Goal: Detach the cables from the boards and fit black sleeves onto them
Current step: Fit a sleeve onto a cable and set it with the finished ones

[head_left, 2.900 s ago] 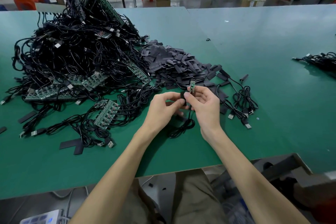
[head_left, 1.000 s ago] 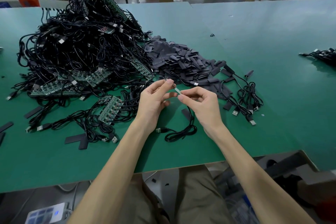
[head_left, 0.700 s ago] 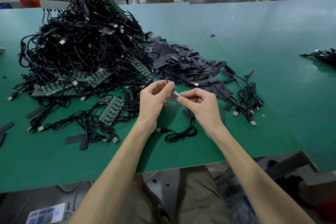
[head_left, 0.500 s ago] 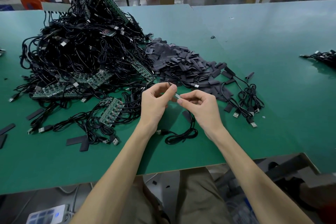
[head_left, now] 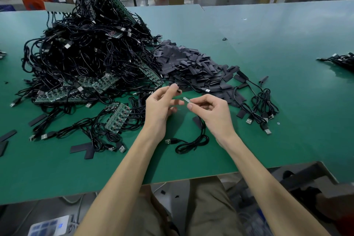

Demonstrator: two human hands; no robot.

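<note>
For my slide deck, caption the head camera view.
Over a green table, the right hand pinches the silvery tip of a thin black cable while the left hand pinches a small black sleeve.

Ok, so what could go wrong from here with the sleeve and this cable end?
1. The left hand pinches the black sleeve only at the fingertips; squeezed flat, it may snag on the cable end in the right hand.
2. The cable's slack coil lies close to the board with cables attached; a tug could tangle them.
</note>
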